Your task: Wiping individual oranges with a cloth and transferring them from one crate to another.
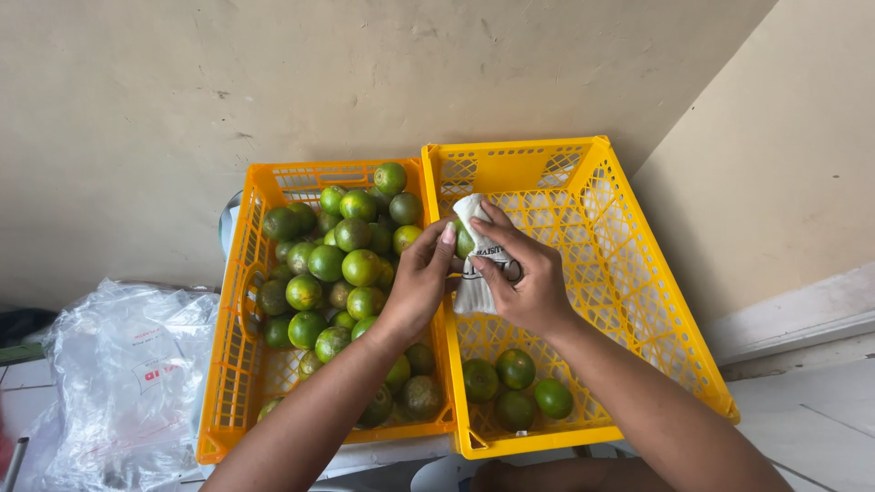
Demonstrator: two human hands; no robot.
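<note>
Left hand (421, 278) was clamped on a green citrus fruit (464, 241), held above the seam between two yellow plastic crates. Right hand (524, 278) was closed on a white cloth (476, 260), pressing it against the fruit's side. Step in hand, as judged: wiping one fruit clean. Left crate (239, 310) sat heaped with green citrus (337, 273); right crate (638, 292) was mostly bare, with three fruits (515, 387) at its near end. A crumpled clear plastic bag (128, 374) lay beside the left crate. The next move would likely call for turning the fruit under the cloth, keeping the grip firm.
</note>
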